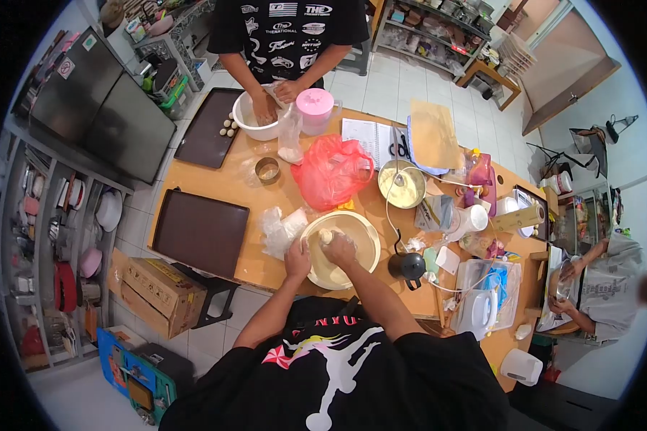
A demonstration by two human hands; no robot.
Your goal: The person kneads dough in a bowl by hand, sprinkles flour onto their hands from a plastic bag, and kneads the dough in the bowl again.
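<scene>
A large cream-coloured bowl (365, 267) stands at the near edge of the table in front of me. My left hand (297, 258) grips its left rim. Inside the bowl, my right hand (340, 249) has its fingers closed at a small pale lump of dough (326, 235); the palm side is hidden. Just left of the bowl lies a clear plastic bag with white contents (283, 228). A red plastic bag (331, 172) rests behind the bowl, and a metal bowl of pale yellow mixture (410, 188) sits behind it to the right.
Across the table, a person works in a white bowl (246, 128) beside a pink-lidded container (315, 108). Dark trays (201, 233) lie at left, one holding small dough balls (228, 128). A black kettle (407, 267) stands at right. Another person (611, 287) holds a bowl far right.
</scene>
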